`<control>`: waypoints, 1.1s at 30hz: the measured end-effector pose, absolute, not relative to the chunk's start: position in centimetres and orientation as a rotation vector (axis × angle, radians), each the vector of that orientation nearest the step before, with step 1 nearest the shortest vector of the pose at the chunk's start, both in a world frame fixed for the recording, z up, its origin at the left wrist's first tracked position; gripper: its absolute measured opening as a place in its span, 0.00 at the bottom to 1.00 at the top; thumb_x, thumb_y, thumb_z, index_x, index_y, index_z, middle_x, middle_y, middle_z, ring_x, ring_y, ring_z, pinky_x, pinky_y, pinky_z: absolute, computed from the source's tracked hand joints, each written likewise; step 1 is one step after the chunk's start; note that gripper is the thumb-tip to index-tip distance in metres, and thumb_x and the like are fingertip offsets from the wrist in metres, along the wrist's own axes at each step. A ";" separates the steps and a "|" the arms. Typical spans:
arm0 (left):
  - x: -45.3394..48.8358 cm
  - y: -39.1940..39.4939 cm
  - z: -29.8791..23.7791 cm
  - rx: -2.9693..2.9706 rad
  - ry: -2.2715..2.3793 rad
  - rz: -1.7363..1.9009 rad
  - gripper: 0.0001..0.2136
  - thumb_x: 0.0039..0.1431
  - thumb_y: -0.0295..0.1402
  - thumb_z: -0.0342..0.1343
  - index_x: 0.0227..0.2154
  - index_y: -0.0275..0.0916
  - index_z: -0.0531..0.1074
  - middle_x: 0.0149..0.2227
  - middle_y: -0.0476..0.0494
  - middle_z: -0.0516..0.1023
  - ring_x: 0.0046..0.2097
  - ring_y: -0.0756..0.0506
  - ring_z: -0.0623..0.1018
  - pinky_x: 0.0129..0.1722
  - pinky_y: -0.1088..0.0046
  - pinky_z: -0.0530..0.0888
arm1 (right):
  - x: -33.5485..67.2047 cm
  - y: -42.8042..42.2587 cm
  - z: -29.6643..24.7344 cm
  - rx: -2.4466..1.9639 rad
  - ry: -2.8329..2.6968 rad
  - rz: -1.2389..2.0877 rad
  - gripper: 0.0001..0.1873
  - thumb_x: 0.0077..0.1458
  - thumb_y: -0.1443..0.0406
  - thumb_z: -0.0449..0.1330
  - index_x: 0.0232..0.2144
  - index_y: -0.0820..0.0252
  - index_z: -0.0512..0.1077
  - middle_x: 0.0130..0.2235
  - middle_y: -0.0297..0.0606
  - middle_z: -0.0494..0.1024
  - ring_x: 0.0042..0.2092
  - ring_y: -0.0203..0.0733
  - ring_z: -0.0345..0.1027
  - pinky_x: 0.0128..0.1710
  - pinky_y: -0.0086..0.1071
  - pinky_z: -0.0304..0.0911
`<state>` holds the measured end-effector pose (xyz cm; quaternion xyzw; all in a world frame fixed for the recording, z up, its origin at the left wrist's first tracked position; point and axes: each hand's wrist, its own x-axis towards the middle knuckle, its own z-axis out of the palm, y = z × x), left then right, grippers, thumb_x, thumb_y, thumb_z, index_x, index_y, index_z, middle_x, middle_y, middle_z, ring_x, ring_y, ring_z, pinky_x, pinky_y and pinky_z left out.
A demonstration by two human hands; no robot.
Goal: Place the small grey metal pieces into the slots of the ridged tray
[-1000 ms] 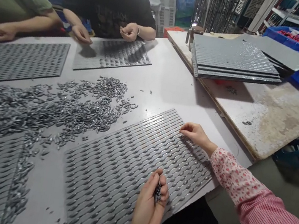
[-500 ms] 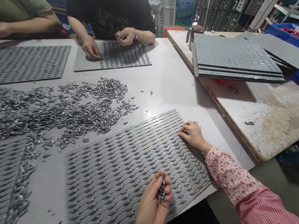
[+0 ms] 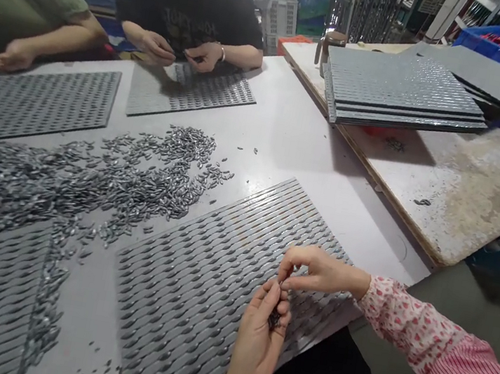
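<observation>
The left hand (image 3: 258, 337) is cupping small metal pieces (image 3: 274, 318) above the slotted tray (image 3: 195, 280) while the right hand (image 3: 315, 271) is pinching one from them.

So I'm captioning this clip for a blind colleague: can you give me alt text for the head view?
The person's left hand cups small dark metal pieces while the right hand pinches at them, above a grey slotted tray. A loose pile of pieces covers the table; two other people work at trays opposite.
</observation>
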<state>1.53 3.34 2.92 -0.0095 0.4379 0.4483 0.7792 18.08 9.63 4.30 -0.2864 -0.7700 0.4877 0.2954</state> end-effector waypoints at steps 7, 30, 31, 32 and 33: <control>1.2 3.4 3.3 0.036 1.021 0.952 0.10 0.54 0.24 0.56 0.41 0.33 0.72 0.35 0.41 0.73 0.32 0.53 0.73 0.29 0.80 0.73 | 19.8 11.8 2.4 -1.126 -1.870 1.008 0.08 0.58 0.63 0.57 0.30 0.61 0.70 0.31 0.34 0.73 0.36 0.37 0.65 0.39 0.31 0.60; 1.0 3.2 3.0 0.009 1.004 1.015 0.09 0.47 0.27 0.63 0.33 0.36 0.73 0.31 0.46 0.73 0.28 0.55 0.70 0.25 0.83 0.69 | 22.2 13.5 0.4 -1.475 -1.760 0.850 0.07 0.54 0.63 0.59 0.29 0.62 0.70 0.31 0.35 0.72 0.36 0.38 0.64 0.37 0.31 0.59; 1.0 3.3 2.9 0.003 1.001 1.023 0.08 0.47 0.27 0.64 0.32 0.36 0.72 0.30 0.47 0.73 0.27 0.55 0.70 0.24 0.83 0.69 | 21.3 12.7 1.3 -1.309 -1.820 1.022 0.07 0.55 0.62 0.59 0.32 0.62 0.71 0.33 0.36 0.73 0.36 0.37 0.65 0.36 0.30 0.60; 1.0 3.3 2.8 -0.004 0.998 1.029 0.08 0.46 0.27 0.64 0.31 0.35 0.72 0.30 0.47 0.73 0.27 0.55 0.70 0.23 0.83 0.68 | 20.3 12.0 2.1 -1.140 -1.881 1.163 0.08 0.55 0.61 0.60 0.34 0.62 0.71 0.34 0.36 0.73 0.36 0.37 0.66 0.37 0.30 0.61; 1.0 3.4 2.8 -0.013 0.995 1.031 0.09 0.46 0.27 0.64 0.31 0.35 0.72 0.29 0.47 0.73 0.26 0.56 0.70 0.23 0.84 0.68 | 19.4 11.3 2.9 -0.990 -1.935 1.257 0.10 0.55 0.60 0.60 0.36 0.61 0.71 0.35 0.37 0.73 0.38 0.37 0.66 0.38 0.30 0.62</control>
